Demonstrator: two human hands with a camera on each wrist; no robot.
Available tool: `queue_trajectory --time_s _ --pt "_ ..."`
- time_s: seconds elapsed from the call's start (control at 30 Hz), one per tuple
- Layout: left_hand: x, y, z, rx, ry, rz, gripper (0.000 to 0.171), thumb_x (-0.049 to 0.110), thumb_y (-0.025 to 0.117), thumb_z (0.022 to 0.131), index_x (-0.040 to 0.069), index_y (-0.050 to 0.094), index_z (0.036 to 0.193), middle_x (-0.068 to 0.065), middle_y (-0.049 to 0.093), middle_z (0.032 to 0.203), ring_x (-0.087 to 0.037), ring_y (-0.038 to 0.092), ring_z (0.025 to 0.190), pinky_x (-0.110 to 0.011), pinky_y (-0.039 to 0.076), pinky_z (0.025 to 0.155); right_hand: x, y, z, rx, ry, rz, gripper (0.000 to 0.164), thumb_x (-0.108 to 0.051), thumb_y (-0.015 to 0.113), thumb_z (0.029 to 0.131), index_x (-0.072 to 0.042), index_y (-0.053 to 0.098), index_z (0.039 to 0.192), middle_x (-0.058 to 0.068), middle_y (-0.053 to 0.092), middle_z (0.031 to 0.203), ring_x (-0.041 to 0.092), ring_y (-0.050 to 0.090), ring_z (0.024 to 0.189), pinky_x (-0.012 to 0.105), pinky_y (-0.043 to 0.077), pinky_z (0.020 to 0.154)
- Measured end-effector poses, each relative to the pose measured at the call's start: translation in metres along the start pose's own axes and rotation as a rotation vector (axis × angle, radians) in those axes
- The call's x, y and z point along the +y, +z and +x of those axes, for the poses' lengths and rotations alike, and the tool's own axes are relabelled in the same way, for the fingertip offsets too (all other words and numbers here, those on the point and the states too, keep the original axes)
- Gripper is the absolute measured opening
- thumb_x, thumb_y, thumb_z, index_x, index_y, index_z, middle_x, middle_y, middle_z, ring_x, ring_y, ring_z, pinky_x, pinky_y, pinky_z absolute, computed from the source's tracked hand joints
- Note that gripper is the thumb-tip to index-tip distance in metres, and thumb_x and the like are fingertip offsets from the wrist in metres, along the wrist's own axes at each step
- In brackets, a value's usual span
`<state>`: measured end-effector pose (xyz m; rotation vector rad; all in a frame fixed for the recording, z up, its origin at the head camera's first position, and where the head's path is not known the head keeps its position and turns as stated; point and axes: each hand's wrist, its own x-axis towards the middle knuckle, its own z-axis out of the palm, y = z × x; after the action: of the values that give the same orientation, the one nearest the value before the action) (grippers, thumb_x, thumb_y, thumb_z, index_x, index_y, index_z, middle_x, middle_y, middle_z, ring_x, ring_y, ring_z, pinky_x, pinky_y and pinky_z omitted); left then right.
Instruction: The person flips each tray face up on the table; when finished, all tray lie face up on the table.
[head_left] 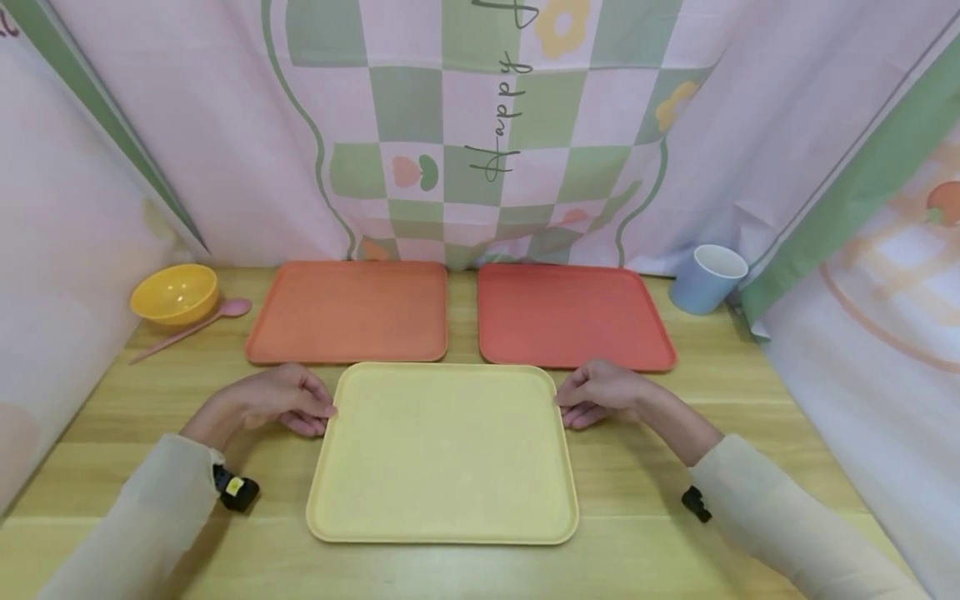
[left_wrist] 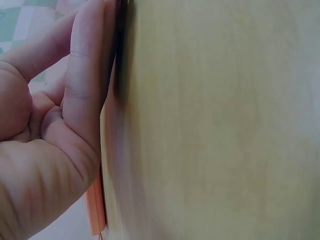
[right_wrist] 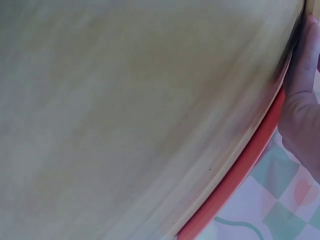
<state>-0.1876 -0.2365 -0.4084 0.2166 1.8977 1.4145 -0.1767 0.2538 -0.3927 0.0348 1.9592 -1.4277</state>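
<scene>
A pale yellow rectangular tray (head_left: 442, 454) lies flat at the front middle of the table. At its left rim, my left hand (head_left: 288, 400) holds the edge near the upper corner, fingertips at the rim. My right hand (head_left: 600, 393) grips the opposite edge at about the same height. Close up, the left hand (left_wrist: 65, 100) is low against the table, its fingertips cut off by the top of the view. The right hand (right_wrist: 302, 100) shows only in part at that view's right side. Behind the yellow tray lie an orange tray (head_left: 352, 312) and a red tray (head_left: 573, 317).
A yellow bowl (head_left: 176, 296) and a pink spoon (head_left: 198, 329) are at the back left of the wooden table (head_left: 637, 542). At the back right stands a blue cup (head_left: 707, 279). A checked curtain (head_left: 472, 125) hangs behind the trays.
</scene>
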Motion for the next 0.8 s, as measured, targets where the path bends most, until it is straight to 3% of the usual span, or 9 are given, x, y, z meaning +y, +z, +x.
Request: queue_trajectory --time_s 0.47,0.6,0.8 --pt "-0.002 -0.003 0.001 0.006 0.026 -0.016 0.009 0.0 0.069 0.094 -0.008 0.065 0.095 -0.012 0.069 0.082 -0.016 0.07 0.072 -0.032 0.061 0.071 -0.002 -0.003 0.002 0.004 -0.011 -0.02 0.026 -0.004 0.064 0.099 0.015 0.062 0.116 0.013 0.073 0.086 0.015 0.071 0.073 0.03 0.061 0.072" --pt "0.0 -0.003 0.003 0.045 0.028 0.001 0.017 0.002 0.069 0.094 -0.011 0.063 0.103 -0.012 0.069 0.086 -0.017 0.07 0.076 -0.032 0.061 0.073 -0.004 -0.006 0.002 0.029 -0.028 -0.012 0.028 -0.006 0.064 0.099 0.015 0.061 0.118 0.014 0.072 0.091 0.017 0.071 0.079 0.032 0.061 0.076" --pt "0.005 -0.006 0.007 0.169 0.11 0.007 0.032 -0.001 0.067 0.095 -0.02 0.056 0.118 -0.015 0.069 0.098 -0.021 0.07 0.085 -0.035 0.06 0.08 -0.005 -0.014 0.002 0.067 -0.094 0.022 0.036 -0.008 0.065 0.099 0.015 0.056 0.125 0.015 0.069 0.102 0.022 0.07 0.091 0.036 0.06 0.083"
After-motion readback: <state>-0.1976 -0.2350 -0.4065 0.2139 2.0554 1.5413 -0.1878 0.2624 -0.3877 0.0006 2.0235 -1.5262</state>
